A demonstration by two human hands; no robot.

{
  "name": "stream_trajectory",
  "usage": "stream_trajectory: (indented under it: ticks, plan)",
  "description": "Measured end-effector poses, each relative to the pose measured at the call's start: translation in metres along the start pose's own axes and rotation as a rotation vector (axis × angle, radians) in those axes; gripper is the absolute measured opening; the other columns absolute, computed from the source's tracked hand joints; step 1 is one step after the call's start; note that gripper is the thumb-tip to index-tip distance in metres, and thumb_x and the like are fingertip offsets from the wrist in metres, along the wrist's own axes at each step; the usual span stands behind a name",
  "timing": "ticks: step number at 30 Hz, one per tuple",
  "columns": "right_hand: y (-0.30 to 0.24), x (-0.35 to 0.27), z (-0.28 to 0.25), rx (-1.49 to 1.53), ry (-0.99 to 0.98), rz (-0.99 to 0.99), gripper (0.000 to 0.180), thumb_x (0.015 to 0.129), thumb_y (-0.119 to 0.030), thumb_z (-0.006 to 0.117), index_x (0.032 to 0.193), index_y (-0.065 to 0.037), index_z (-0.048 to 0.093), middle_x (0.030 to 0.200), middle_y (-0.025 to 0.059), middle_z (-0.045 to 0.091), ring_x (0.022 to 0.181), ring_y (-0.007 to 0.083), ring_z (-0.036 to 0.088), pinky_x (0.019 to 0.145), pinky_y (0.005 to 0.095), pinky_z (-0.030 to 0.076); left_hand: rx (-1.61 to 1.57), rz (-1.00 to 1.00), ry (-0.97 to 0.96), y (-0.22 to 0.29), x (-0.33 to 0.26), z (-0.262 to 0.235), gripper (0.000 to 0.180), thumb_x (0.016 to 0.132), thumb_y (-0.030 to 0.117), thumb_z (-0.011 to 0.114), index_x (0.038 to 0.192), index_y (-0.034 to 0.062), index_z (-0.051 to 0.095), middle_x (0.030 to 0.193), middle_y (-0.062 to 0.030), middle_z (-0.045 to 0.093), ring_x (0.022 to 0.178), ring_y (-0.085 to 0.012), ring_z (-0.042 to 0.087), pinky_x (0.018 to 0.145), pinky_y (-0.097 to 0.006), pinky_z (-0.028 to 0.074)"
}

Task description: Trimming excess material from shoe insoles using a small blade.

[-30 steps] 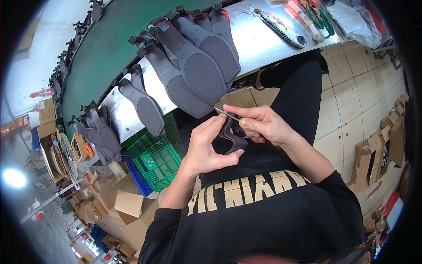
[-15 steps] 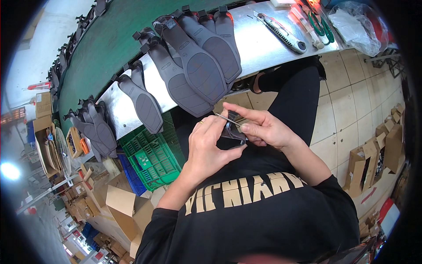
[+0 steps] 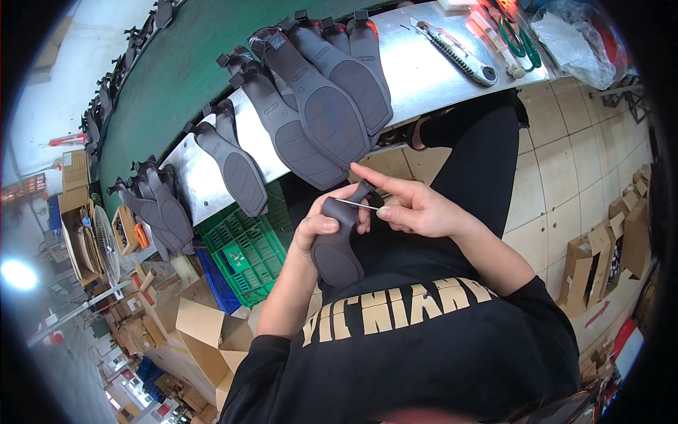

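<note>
Piece (image 3: pixel 337 260), dark grey and paddle-shaped, now hangs broad face up in front of my shirt (image 3: pixel 417 353), wide rounded end down, narrow end up by my right fingertips. That's the main change: half a second ago it is curled and edge-on between my left thumb and fingers, with hardly any of its face showing. My left hand (image 3: pixel 316 225) has turned with it, thumb now over its left edge, fingers mostly hidden behind; clamped on the piece.

Right hand (image 3: pixel 422 210) hardly moves; thumb and fingers pinched together on a thin metal tool (image 3: pixel 354 204), index stretched up to the narrow end. Tool crosses the piece near that end; can't tell whether it touches or only passes over. For the work in hand, I judge the turn gives the tool a new side to reach.

Desk (image 3: pixel 417 95) looks the same as before: overlapping grey pieces (image 3: pixel 330 124) at its edge, utility knife (image 3: pixel 458 55) and green-handled scissors (image 3: pixel 519 44) further right. Green crate (image 3: pixel 244 258) unchanged below.
</note>
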State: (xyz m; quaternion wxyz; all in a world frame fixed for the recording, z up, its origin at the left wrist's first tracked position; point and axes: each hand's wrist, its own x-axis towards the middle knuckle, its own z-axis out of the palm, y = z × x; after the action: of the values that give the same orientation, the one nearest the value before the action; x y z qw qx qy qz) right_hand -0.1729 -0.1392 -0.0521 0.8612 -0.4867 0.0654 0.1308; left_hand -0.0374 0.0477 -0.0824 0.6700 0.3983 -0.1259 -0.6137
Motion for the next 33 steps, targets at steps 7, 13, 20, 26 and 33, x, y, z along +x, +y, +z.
stream_trajectory:
  ticks: [7, 13, 20, 26, 33]
  plan:
    - [0.022, 0.011, 0.014, -0.134, 0.146, -0.039, 0.060, 0.096, 0.002, 0.043, 0.152, -0.016, 0.032, 0.074, -0.0055, 0.051, 0.064, 0.0039, 0.038, 0.060, 0.0186, 0.038, -0.578, -0.052, -0.051, -0.024, -0.002, 0.001, 0.077, 0.062, 0.042, 0.068, 0.120, -0.0027, 0.046, 0.083, -0.0073, 0.053, 0.072, -0.0194, 0.050, 0.072, -0.033, 0.041]
    - [0.016, 0.015, 0.019, 0.045, 0.163, -0.072, 0.051, 0.099, -0.001, 0.040, 0.148, -0.014, 0.040, 0.076, -0.0053, 0.053, 0.062, 0.0024, 0.038, 0.058, 0.0181, 0.037, -0.473, 0.010, -0.060, -0.024, -0.002, 0.000, 0.066, 0.062, 0.043, 0.067, 0.109, -0.0007, 0.051, 0.083, -0.0073, 0.053, 0.071, -0.0191, 0.051, 0.073, -0.033, 0.040]
    - [0.005, 0.010, 0.015, 0.081, 0.098, 0.015, 0.046, 0.102, -0.006, 0.040, 0.147, -0.014, 0.041, 0.079, -0.0032, 0.054, 0.062, 0.0011, 0.043, 0.054, 0.0155, 0.034, -0.351, 0.057, -0.064, -0.019, -0.005, 0.007, 0.065, 0.060, 0.041, 0.067, 0.105, -0.0042, 0.053, 0.084, -0.0080, 0.054, 0.073, -0.0192, 0.053, 0.073, -0.032, 0.041]
    - [-0.004, 0.007, 0.005, 0.253, 0.023, 0.131, 0.054, 0.101, -0.006, 0.042, 0.153, -0.018, 0.029, 0.075, -0.0045, 0.050, 0.058, 0.0013, 0.038, 0.051, 0.0159, 0.033, -0.235, 0.056, 0.023, -0.005, -0.007, 0.018, 0.079, 0.060, 0.037, 0.069, 0.120, -0.0104, 0.048, 0.090, -0.0118, 0.058, 0.079, -0.0217, 0.057, 0.079, -0.033, 0.044]
    - [0.012, 0.007, 0.028, 0.113, 0.224, 0.034, 0.058, 0.101, -0.009, 0.045, 0.154, -0.023, 0.027, 0.067, -0.0082, 0.041, 0.054, 0.0017, 0.034, 0.049, 0.0165, 0.031, 0.045, 0.063, 0.212, 0.004, -0.017, 0.019, 0.091, 0.063, 0.016, 0.073, 0.144, -0.0039, 0.037, 0.110, -0.0115, 0.061, 0.097, -0.0188, 0.060, 0.093, -0.028, 0.043]
